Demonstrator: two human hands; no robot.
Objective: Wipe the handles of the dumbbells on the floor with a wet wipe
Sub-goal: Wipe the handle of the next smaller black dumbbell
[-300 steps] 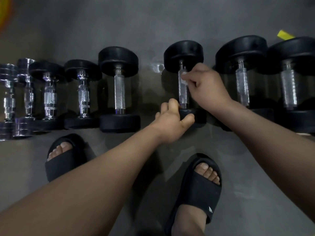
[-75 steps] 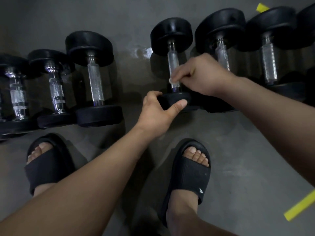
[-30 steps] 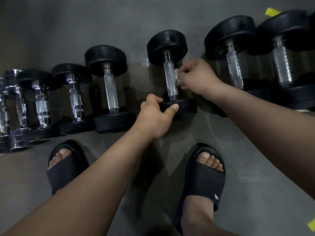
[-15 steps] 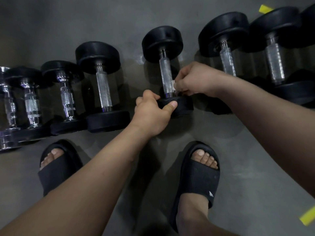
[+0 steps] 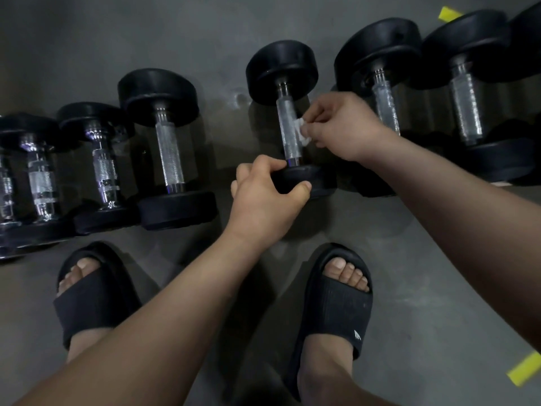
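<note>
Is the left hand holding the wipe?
No, the right hand pinches the wipe at the handle; the left hand grips the near weight.

Bare forearms (image 5: 175, 317); black open-toe slides (image 5: 93, 303), small white logo (image 5: 357, 335) on the right one.

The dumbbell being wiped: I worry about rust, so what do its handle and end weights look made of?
Handle: bright silvery metal, likely chromed steel; it glints and shows a knurled texture. End weights: matte black, probably rubber coating; soft dull sheen, though painted iron is possible.
</note>
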